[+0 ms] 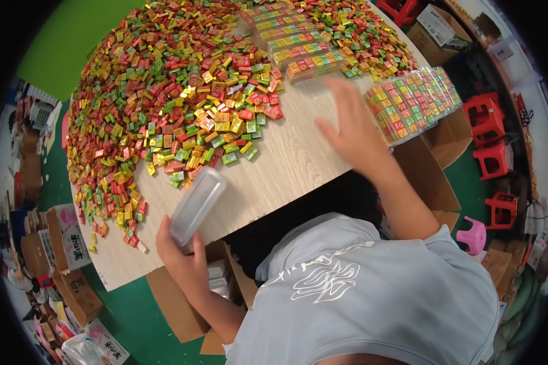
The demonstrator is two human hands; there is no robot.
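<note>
My left hand (186,261) is closed around the lower end of an empty clear plastic box (199,204), which it holds tilted above the table's near edge. Over the bare wood at the right, my right hand (358,137) is stretched out with thumb and fingers apart, slightly blurred and holding nothing I can see. Beyond its fingertips lies a row of clear boxes (313,66) filled with small wrapped sweets. A large heap of loose sweets (164,97) in red, yellow, green and orange wrappers spreads over the left and far parts of the table.
Filled boxes stand in a block (413,104) at the table's right edge. An open carton (176,304) with clear boxes inside sits below my left forearm. More cartons (435,146) are below the right edge. Red stools (486,118) and a pink stool (472,236) stand at the right.
</note>
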